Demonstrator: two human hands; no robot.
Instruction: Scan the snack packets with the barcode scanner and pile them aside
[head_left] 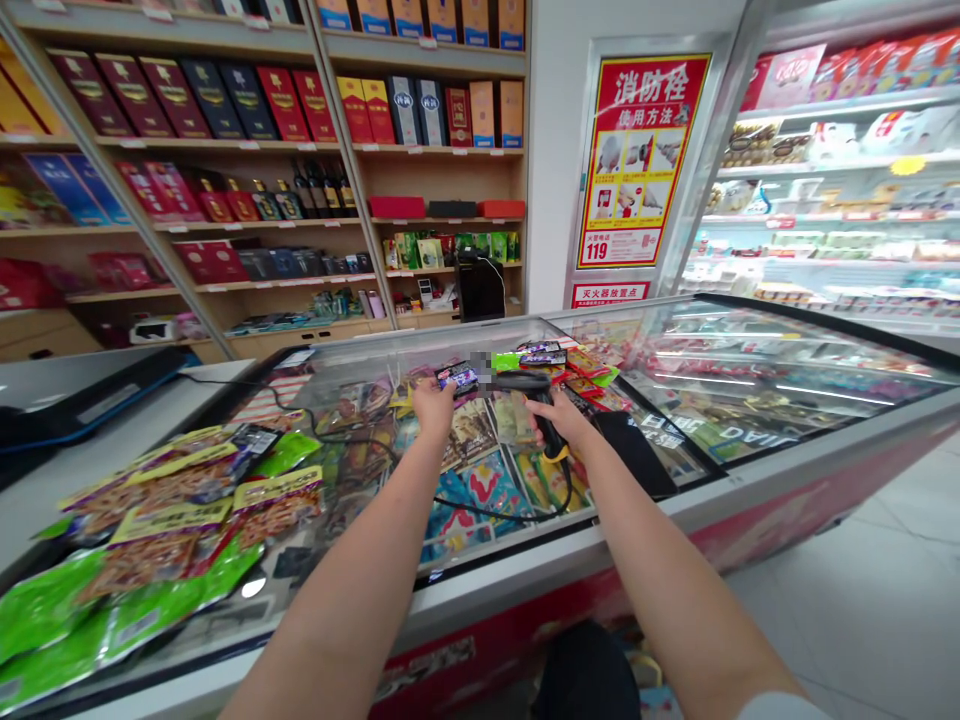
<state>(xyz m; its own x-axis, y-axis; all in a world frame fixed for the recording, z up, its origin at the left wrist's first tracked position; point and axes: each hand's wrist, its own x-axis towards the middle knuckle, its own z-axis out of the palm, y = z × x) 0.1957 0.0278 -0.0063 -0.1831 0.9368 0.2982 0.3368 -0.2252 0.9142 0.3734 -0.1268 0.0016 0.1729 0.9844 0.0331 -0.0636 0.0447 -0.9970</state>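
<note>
Over the glass freezer lid, my left hand [433,405] is closed on a small dark purple snack packet [459,376]. My right hand [561,415] is wrapped round the handle of a black barcode scanner [523,382], whose head points left toward the packet. A blurred patch covers the spot between scanner and packet. From the scanner's yellow-ringed base [556,456] a black cable loops down and left across the glass. Behind the scanner lie small red, green and dark snack packets [592,375].
Several snack bags [172,500] are piled at the left, beside a grey counter with a black device [97,400]. A black flat object [634,452] lies right of the scanner. Stocked shelves [270,140] stand behind, and a lit display cooler [840,200] at the right.
</note>
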